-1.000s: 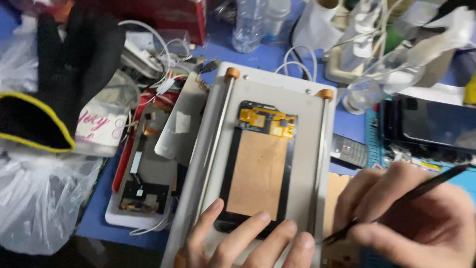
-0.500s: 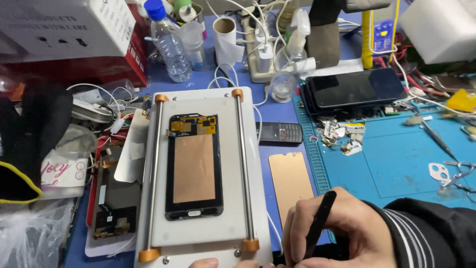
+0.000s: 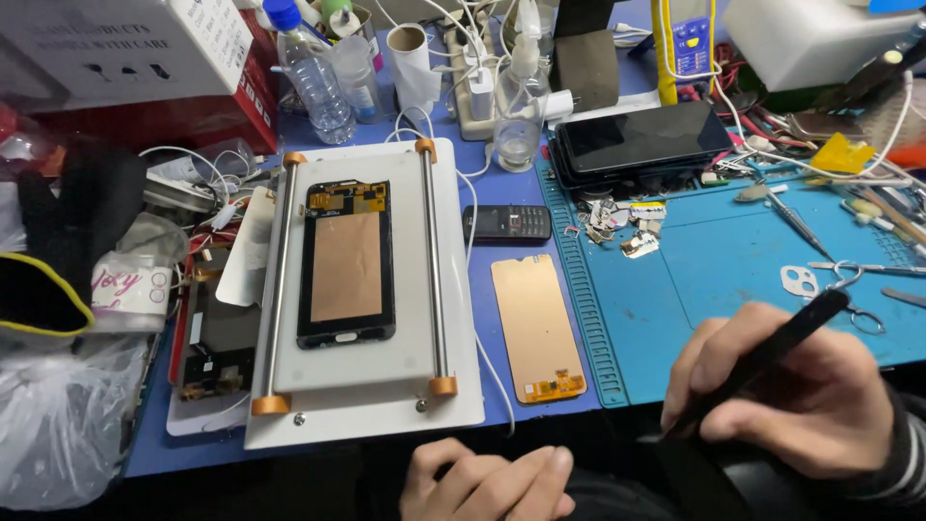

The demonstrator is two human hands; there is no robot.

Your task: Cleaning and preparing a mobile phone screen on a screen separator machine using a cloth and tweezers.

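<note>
My right hand [image 3: 786,396] grips a black tweezer-like tool [image 3: 772,352] at the lower right, over the front edge of the blue work mat [image 3: 675,289]. At the bottom centre my left hand [image 3: 487,479] rests below the table edge with fingers loosely curled, holding nothing. A phone screen assembly [image 3: 345,262] with a copper back lies between two metal rails on a white separator plate [image 3: 405,376]. A second copper-backed screen [image 3: 536,326] lies on the table to the right of the plate.
A small black keypad phone [image 3: 506,223] and a stack of dark phones [image 3: 639,140] sit behind. Water bottles [image 3: 313,77], cables, a white box [image 3: 125,43] and a plastic bag [image 3: 58,425] crowd the left. Tweezers, scissors [image 3: 849,280] and small parts lie on the mat.
The view pulled back and up. My left hand came off the separator plate and now sits below the table edge. My right hand still holds the black tool, shifted right.
</note>
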